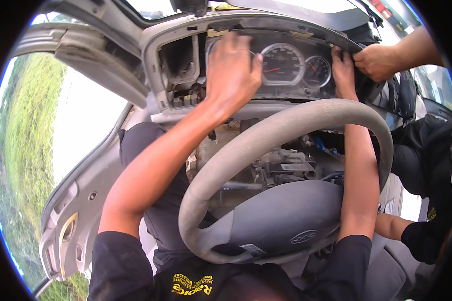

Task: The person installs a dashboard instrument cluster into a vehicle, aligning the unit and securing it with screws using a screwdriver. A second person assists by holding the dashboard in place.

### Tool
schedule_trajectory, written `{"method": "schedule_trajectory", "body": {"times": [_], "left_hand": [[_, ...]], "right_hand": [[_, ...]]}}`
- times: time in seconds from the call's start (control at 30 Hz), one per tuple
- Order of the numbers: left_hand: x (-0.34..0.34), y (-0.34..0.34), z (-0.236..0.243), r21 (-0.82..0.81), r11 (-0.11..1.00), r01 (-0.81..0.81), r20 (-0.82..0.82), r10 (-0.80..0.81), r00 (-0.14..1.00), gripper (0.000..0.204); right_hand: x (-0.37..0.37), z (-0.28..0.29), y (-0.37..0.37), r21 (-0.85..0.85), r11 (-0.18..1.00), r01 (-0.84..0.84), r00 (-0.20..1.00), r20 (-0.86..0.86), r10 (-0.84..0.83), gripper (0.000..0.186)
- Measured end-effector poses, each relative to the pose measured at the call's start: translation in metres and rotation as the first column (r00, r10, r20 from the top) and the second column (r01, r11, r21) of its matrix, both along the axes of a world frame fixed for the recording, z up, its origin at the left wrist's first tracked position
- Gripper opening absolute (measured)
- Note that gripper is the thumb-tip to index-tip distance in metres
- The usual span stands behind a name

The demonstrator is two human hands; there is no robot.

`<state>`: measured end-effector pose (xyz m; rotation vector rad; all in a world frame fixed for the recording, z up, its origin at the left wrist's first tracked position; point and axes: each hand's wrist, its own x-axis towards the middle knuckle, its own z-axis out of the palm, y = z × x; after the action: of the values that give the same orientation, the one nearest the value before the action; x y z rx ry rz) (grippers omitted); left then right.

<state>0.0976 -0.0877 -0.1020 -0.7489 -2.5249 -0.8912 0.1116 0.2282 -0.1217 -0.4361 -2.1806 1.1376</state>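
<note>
The left hand (pixel 233 75) lies over the left part of a dark, wide instrument cluster with round, pale-ringed dials (pixel 282 64), its back to the camera, the fingers pointing up and the thumb standing apart. Its fingertips are blurred, so I cannot tell whether its grip presses on the cluster or closes on anything. The right hand (pixel 343 72) is at the cluster's right end, fingers raised to the upper corner beside the smaller dial; I cannot tell how firmly its grip closes there. The cluster sits within the curved grey plastic dashboard surround (pixel 149 62), above and beyond a large grey-brown steering wheel (pixel 286 120) with a dark padded hub (pixel 286 215). The left forearm passes outside the wheel on its left, while the right forearm runs through the wheel and under the top of its rim.

Just beside the right hand, a co-worker's hand (pixel 379 62) comes in from the right with its fingers at the edge of a dark trim piece. Left of the cluster is a dark rectangular opening (pixel 178 57). Below the surround, grey metal parts (pixel 291 163) and a small blue piece (pixel 322 144) show through the wheel. A grey vehicle door (pixel 80 213) stands at the left, with green grass (pixel 27 125) beyond it.
</note>
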Motion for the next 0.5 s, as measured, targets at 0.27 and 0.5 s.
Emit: {"method": "schedule_trajectory", "body": {"times": [0.27, 0.5], "left_hand": [[0.002, -0.020, -0.006, 0.451, 0.861, -0.233, 0.101, 0.211, 0.972, 0.051], [-0.007, -0.015, -0.012, 0.436, 0.879, -0.192, 0.084, 0.172, 0.981, 0.044]], "right_hand": [[-0.017, -0.011, 0.005, 0.024, 1.000, -0.001, 0.999, -0.035, 0.002, 0.066], [-0.014, -0.018, 0.017, 0.027, 0.999, 0.031, 0.999, -0.012, -0.031, 0.065]]}}
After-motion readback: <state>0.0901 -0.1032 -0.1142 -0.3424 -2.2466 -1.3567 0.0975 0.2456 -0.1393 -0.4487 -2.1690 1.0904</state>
